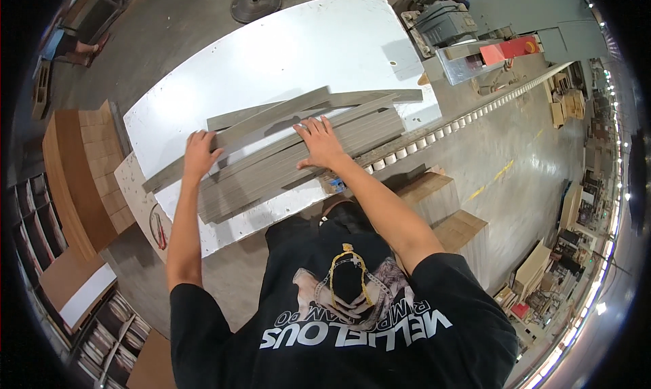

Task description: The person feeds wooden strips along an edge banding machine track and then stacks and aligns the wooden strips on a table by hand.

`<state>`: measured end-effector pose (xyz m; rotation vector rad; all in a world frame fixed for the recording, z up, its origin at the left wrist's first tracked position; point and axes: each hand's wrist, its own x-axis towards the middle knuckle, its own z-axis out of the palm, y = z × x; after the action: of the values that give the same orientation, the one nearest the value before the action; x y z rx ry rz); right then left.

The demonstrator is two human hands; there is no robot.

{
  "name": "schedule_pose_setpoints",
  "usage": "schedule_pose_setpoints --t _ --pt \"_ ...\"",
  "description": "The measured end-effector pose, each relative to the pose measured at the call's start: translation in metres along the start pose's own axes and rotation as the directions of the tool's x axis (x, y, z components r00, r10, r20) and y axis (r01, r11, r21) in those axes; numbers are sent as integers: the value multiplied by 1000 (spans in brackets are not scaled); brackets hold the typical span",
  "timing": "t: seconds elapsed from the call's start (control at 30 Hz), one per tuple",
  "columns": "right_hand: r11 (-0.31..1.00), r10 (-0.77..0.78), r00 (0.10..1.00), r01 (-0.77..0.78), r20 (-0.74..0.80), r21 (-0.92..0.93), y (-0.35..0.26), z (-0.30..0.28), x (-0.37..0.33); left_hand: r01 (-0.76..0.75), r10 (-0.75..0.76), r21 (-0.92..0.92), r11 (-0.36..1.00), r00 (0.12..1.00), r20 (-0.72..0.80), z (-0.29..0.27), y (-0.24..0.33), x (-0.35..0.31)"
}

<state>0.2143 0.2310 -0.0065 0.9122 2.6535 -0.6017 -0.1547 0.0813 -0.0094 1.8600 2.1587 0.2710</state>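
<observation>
On a white table (271, 56) lies a stack of long, narrow grey boards (264, 168), side by side and slanting up to the right. My left hand (199, 153) is closed over a loose grey board (271, 120) toward its left end, thumb on the near side. This board lies askew beyond the stack, across other grey strips (237, 117) behind it. My right hand (319, 143) rests with fingers spread on the stack's far edge, right of its middle. What lies under its palm is hidden.
A toothed white conveyor strip (468, 120) runs off from the table's right edge. Motor machinery (444, 24) stands at the far right corner. Stacked wooden panels (85, 179) stand at left, with red-handled pliers (160, 231) on the table's near left corner. Board stacks (430, 193) stand at right.
</observation>
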Motion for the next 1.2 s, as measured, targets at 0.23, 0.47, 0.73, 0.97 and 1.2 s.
schedule_pose_setpoints --t 0.23,0.47,0.73,0.97,1.2 --pt "998 -42 999 42 -9 44 0 0 -6 -206 197 -101 973 976 -87 55 126 101" --pt "998 -59 998 60 -2 35 6 2 -9 -215 215 6 977 976 27 72 153 131" --pt "986 -142 990 142 -6 86 7 -4 -6 -167 140 126 978 969 204 49 119 147" --pt "991 -88 996 87 11 101 11 9 -3 -81 77 105 991 996 40 31 82 127" --pt "994 -88 994 91 -62 56 -7 -3 -13 -218 210 -133 967 975 -71 48 79 76"
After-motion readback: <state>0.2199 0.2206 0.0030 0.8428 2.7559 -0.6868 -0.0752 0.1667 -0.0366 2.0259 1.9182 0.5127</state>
